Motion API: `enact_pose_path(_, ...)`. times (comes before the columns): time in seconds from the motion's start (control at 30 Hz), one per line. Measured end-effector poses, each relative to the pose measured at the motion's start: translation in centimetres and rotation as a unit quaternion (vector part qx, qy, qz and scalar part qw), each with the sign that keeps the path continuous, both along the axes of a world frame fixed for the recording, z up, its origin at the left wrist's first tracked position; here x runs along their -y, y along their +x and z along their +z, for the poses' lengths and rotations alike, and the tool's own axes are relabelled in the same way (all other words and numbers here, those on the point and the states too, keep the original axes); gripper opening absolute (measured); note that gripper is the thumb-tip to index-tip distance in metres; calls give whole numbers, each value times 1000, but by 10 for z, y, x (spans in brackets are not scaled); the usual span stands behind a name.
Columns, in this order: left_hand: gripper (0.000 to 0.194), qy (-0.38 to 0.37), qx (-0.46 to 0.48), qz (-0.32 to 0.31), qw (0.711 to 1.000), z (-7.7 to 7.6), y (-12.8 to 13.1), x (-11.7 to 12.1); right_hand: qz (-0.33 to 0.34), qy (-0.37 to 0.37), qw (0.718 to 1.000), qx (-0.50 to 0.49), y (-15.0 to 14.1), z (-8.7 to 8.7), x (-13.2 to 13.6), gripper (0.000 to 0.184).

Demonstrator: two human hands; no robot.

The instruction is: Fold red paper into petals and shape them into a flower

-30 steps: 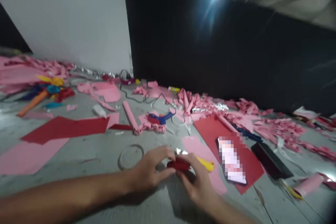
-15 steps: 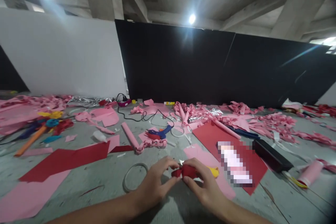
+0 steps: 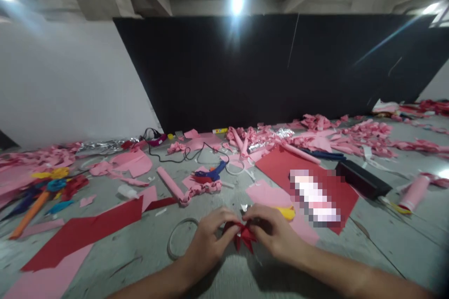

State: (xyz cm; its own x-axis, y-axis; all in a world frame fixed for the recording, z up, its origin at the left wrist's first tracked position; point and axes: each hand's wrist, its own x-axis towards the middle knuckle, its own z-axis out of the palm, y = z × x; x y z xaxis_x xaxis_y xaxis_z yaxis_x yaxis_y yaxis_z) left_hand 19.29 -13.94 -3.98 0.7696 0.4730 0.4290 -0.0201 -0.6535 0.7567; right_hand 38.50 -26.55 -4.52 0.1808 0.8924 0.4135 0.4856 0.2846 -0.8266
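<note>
At the lower middle of the frame, the red paper [image 3: 246, 237] is held between two bare hands, its pointed tips fanning toward the bottom edge, just above the floor [image 3: 154, 285]; whether it touches the floor I cannot tell. The left hand [image 3: 214, 232] has thumb and forefinger nearly closed, pinching the paper's upper left side; the right hand [image 3: 275, 230] is curled, its thumb and fingertips drawn together on the upper right side, the other fingers partly hidden. The paper looks thin and matt, so it should be very light, springy along its folds and not slippery, but quick to crease or tear. The gathered middle, where layers seem to overlap, looks the safest hold; the tips look flimsy and would probably bend under a firm grip. A light pinch ought to be enough, since squeezing could flatten the folds. Just left of the left hand lies a ring [image 3: 170, 244], and just beyond the right hand a yellow piece [image 3: 287, 213] sits on a pink sheet [image 3: 304, 225]. Farther off, right of centre, a blurred phone [image 3: 314, 198] lies on a red sheet [image 3: 275, 172]; at mid-frame rests a blue tool [image 3: 210, 175], apparently a glue gun. Pink scraps [image 3: 368, 133] line the foot of a black panel [image 3: 238, 74] behind.
</note>
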Motion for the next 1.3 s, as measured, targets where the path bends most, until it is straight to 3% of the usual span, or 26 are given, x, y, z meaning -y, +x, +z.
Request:
enact_pose_path(0.13,11,6,-9,-10,1000,5,-2,1,63,-10,998,5,3,6,0,13)
enact_pose_path(0.27,9,10,-1,-13,1000,4,0,-3,78,-61,995,-14,8,7,-3,15)
enact_pose_path(0.63,11,22,-7,7,1000,3,-5,-2,129,-67,988,50,13,14,-2,16)
enact_pose_path(1.0,15,29,39,-9,999,-4,-4,0,108,16,982,155,12,6,1,13)
enact_pose_path(1.13,15,33,43,-5,999,-6,-4,0,112,37,985,128,12,4,1,14)
enact_pose_path(1.3,19,57,53,-20,997,-4,-5,3,98,2,993,63,9,9,4,13)
